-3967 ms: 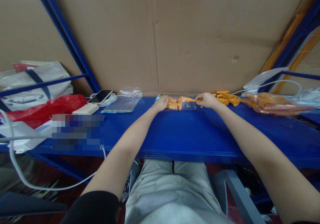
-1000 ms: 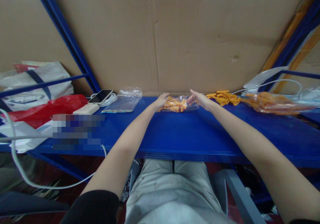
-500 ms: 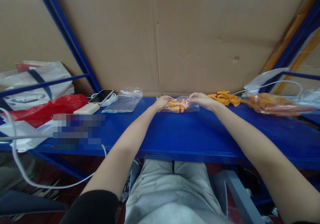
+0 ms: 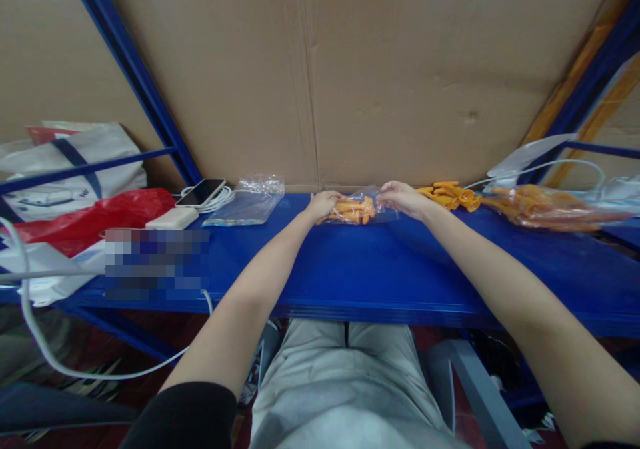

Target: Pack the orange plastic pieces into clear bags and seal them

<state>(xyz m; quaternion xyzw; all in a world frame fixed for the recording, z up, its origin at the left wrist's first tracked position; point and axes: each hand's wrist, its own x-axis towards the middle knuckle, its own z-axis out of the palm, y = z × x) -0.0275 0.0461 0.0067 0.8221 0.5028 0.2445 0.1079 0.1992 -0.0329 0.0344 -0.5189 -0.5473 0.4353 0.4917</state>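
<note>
- Bag [image 4: 356,210] of orange parts lengthwise left-right on tabletop [image 4: 350,269], between both hands.
- Left hand [image 4: 321,204] grip pinched on left end.
- Right hand [image 4: 400,199] grip pinched on right end.
- Equally near.

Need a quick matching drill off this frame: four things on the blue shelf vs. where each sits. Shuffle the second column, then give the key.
Things:
1. phone
2. small bag of orange parts
3. red bag
4. loose orange parts

Places:
A. between the left hand and right hand, gripped at both ends
B. far left of the shelf, in front of a white tote
C. on a coiled white cable, left of an empty clear bag
D. just right of the right hand, by the cardboard wall

Pairs: 1-C, 2-A, 3-B, 4-D
</note>
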